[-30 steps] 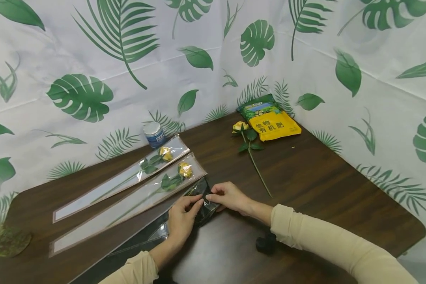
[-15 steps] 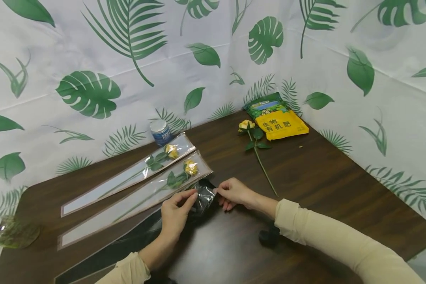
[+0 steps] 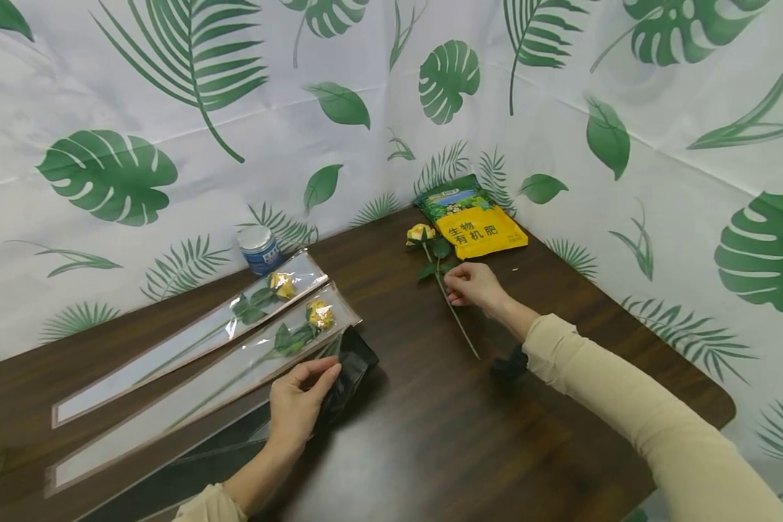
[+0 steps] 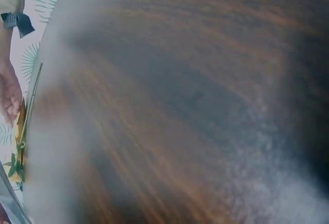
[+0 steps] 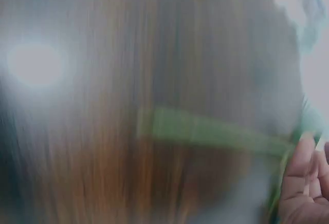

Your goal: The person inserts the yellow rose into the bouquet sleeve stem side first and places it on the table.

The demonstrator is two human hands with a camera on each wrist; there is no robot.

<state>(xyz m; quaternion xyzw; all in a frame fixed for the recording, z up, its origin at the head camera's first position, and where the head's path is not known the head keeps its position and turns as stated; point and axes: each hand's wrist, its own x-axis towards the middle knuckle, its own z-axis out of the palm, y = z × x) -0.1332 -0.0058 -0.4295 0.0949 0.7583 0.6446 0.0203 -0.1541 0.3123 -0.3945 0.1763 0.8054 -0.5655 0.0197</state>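
My left hand [image 3: 296, 406] pinches the upper edge of a black-backed clear flower sleeve [image 3: 355, 355] between thumb and fingers. The long sleeve lies slanted on the table, narrowing toward the front left. My right hand [image 3: 476, 286] is beside the stem of a single yellow rose [image 3: 420, 233], fingers loosely bent and right at the stem. The rose lies on the table with its green leaves [image 3: 440, 248] near the bloom. In the right wrist view, the fingers [image 5: 298, 170] are at the end of a blurred green stem [image 5: 205, 131].
Two sleeved yellow roses [image 3: 320, 315] lie side by side left of the black sleeve. A blue jar [image 3: 259, 250] stands behind them. A yellow and green fertilizer bag [image 3: 479, 225] lies at the back corner. A small dark object [image 3: 510, 364] is under my right forearm.
My right hand has let go of the sleeve's mouth and moved right and back to the loose rose's stem. My left hand keeps its pinch on the sleeve. The head view has shifted.
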